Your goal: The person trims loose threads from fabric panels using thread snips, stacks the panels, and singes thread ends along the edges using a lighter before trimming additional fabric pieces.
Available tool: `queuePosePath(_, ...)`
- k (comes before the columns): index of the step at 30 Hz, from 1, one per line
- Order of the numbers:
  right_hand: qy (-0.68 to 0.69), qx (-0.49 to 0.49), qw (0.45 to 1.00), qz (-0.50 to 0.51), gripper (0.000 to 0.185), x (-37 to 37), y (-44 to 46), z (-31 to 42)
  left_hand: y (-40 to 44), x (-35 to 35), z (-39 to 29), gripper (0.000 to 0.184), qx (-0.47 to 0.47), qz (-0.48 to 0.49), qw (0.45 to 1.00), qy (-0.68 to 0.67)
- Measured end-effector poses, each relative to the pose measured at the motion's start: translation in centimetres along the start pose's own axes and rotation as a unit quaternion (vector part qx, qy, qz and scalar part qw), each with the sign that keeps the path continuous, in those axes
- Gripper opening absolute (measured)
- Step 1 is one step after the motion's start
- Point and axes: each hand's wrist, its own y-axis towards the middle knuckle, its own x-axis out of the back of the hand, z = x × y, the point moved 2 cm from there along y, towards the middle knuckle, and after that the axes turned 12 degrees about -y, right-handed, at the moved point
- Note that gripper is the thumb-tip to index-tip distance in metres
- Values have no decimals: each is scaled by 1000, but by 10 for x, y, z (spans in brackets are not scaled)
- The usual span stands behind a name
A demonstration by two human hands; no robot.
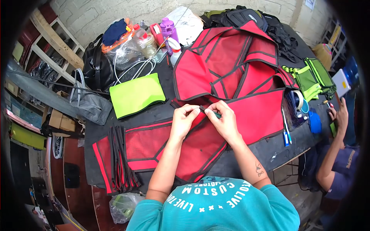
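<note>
My left hand [185, 118] is closed in a pinch on a strip of black edging tape [201, 109] near the table's middle. From the other side, my right hand [224, 121] pinches the same tape, with the two hands close together. A small dark green object [218, 115] shows by the right fingers; its kind is unclear. Beneath and around both hands spreads red mesh fabric with black edging [246, 115], heaped in folds at the back. A bundle of black-edged red straps [120, 161] lies across the fabric at the left.
A lime green pouch [137, 94] lies behind my left hand. Bottles [168, 29] and bags stand along the wall. On the right are green fabric pieces [308, 82], tape rolls [298, 99] and a blue-handled tool [286, 138]. Another person's hand [341, 113] is at the far right.
</note>
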Motion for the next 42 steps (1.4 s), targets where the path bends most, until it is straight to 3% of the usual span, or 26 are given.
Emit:
queuePosePath(9, -5, -3, 1000, 8, 21, 1, 2, -3, -2, -5, -5, 14, -5, 8, 1000, -9)
queuePosePath(13, 133, -19, 989, -68, 19, 5, 6, -13, 0, -5, -13, 13, -10, -2, 1000, 6)
queuePosePath(16, 69, -17, 991, 117, 20, 22, 10, -9, 3, 3, -27, 21, -39, 9, 999, -6)
queuePosePath(17, 69, -18, 991, 116, 20, 27, 15, -14, 1, 6, -32, 21, -39, 11, 999, -6)
queuePosePath(19, 251, -20, 963, 94, 23, 41, 36, -23, -4, 14, -47, 29, -73, 58, 991, 98)
queuePosePath(20, 262, -21, 963, 57, 23, 57, 49, -18, -7, 18, -54, 33, -90, 81, 981, 150)
queuePosePath(22, 274, -20, 961, 15, 23, 82, 75, -8, -18, 31, -73, 39, -38, 87, 991, 90)
queuePosePath(24, 129, 50, 986, -94, 25, 97, 93, -5, -18, 38, -73, 45, 16, 91, 995, 27)
queuePosePath(25, 128, 49, 986, -94, 25, 95, 90, -6, -15, 48, -66, 44, -13, 2, 1000, 6)
queuePosePath(27, -31, 124, 979, -161, 31, 83, 81, 0, -10, 68, -47, 43, -73, -177, 981, -34)
queuePosePath(28, -109, 164, 961, -193, 35, 76, 77, 8, -9, 72, -38, 43, -76, -179, 980, -34)
queuePosePath(30, -49, 137, 989, -16, 53, 54, 34, 41, -10, 79, -19, 44, -100, -250, 963, 8)
queuePosePath(31, -93, 155, 982, 59, 67, 38, 16, 48, -10, 81, -14, 44, -110, -284, 952, 30)
queuePosePath(33, -129, 211, 965, 90, 74, -1, -19, 50, -11, 78, -21, 43, -91, -279, 956, -3)
queuePosePath(36, -119, 252, 960, 31, 66, -46, -40, 37, -16, 77, -45, 42, -54, -263, 961, -68)
queuePosePath(38, -85, 267, 959, 39, 61, -70, -45, 28, -28, 98, -70, 44, 10, -234, 963, 136)
queuePosePath(40, -13, 301, 952, 59, 51, -83, -48, 25, -39, 104, -87, 45, -8, -204, 971, 122)
queuePosePath(41, -12, 300, 952, 58, 51, -81, -46, 26, -44, 107, -94, 45, -25, -175, 979, 107)
queuePosePath(42, 65, 227, 965, 118, 45, -77, -40, 26, -47, 110, -98, 46, -42, -145, 984, 91)
